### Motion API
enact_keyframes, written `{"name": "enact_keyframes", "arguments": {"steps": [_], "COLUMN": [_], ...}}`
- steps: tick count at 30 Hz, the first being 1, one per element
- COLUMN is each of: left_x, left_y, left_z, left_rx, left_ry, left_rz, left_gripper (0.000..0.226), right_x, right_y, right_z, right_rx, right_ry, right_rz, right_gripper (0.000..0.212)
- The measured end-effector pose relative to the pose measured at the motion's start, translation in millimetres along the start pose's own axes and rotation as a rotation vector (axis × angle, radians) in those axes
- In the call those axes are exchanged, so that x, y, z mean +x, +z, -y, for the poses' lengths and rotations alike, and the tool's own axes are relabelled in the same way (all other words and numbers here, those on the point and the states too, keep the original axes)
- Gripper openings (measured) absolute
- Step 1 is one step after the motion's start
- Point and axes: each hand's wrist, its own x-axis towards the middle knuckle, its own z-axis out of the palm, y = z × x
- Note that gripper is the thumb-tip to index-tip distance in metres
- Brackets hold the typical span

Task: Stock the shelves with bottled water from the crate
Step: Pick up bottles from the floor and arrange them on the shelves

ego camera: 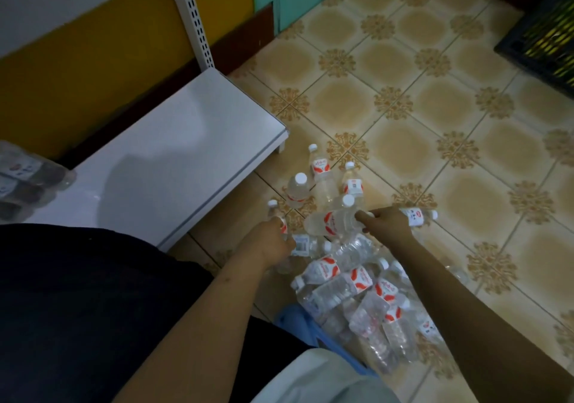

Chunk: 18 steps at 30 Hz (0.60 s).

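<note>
Seen from above: clear, ribbed plastic water bottles (348, 284) with white caps and red-and-white labels lie heaped on a glossy patterned tile floor (435, 107), a few standing upright. The left hand (273, 241) curls around one small bottle (275, 216). The right hand (383, 224) grips another bottle (417, 215) lying sideways. A smooth white shelf (186, 142) sits just left of the heap.

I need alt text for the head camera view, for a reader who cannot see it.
Two bare hands reach into a pile of water bottles on a tiled floor: the left hand grips one bottle, and the right hand holds another. A few bottles stand upright beside a low white shelf.
</note>
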Motion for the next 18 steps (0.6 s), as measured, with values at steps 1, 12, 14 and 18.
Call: {"name": "enact_keyframes", "arguments": {"steps": [1,12,14,18], "left_x": [-1,-21,-28,-38], "left_y": [0,-12,-13,-16], "left_z": [-1,-10,-14,-18], "left_rx": [-0.045,-0.235,-0.280,-0.419], "left_ry": [0.024,0.210,0.234,0.254], "left_rz": [-0.003,0.007,0.026,0.029], "left_gripper": [0.042,0.072,0.058,0.051], "right_x": [-5,-30,-26,-29], "right_y": [-10,-60,-52,-40], "right_z": [7,97,109,134], "right_rx": [0.037,0.369,0.399,0.544], "right_ry": [-0.012,-0.210,-0.214,-0.206], "right_rz": [0.009,0.344,0.253,0.292], "right_gripper": [0.039,0.038,0.038,0.041]}}
